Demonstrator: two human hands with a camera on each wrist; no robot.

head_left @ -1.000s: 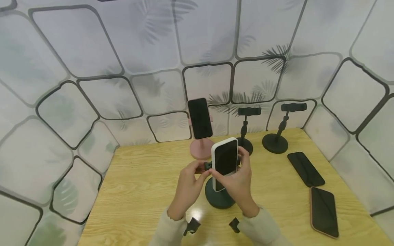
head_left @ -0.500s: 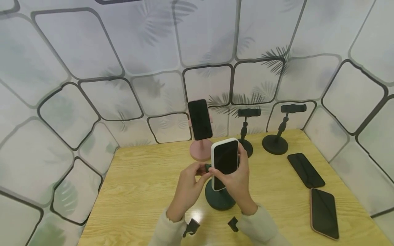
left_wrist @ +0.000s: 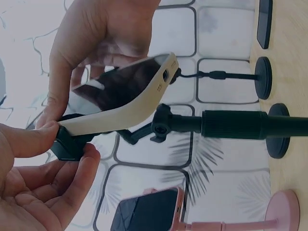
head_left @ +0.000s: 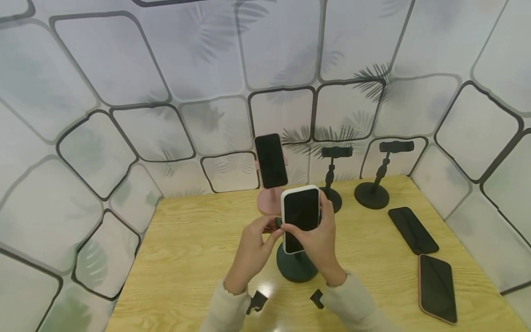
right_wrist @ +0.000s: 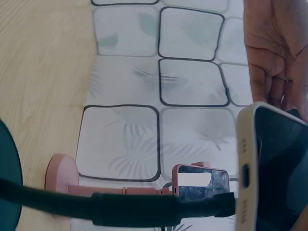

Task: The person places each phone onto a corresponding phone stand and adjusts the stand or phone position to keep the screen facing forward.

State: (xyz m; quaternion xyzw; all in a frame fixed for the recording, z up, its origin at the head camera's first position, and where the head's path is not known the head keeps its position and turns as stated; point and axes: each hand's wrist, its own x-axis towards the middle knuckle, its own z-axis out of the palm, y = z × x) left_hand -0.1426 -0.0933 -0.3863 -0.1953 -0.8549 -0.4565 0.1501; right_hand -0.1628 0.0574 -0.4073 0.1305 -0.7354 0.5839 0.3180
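A phone in a white case (head_left: 300,216) stands upright at the top of a dark green stand (head_left: 295,268) near the table's middle. My right hand (head_left: 320,235) grips the phone from its right side and back. My left hand (head_left: 274,229) pinches the left end of the stand's black clamp (left_wrist: 72,144) between thumb and fingers. In the left wrist view the phone (left_wrist: 120,103) lies against that clamp, with the stand's pole (left_wrist: 240,125) running behind it. The right wrist view shows the phone's edge (right_wrist: 246,178) close up.
Behind stands a pink stand (head_left: 269,205) holding a black phone (head_left: 271,160). Two empty black stands (head_left: 332,177) (head_left: 378,175) are at the back right. Two phones (head_left: 412,229) (head_left: 437,286) lie flat on the wooden table (head_left: 186,258) at the right. Patterned walls close the table in.
The white-cased phone has shifted slightly left and tipped a little in the clamp. Both hands keep their hold.
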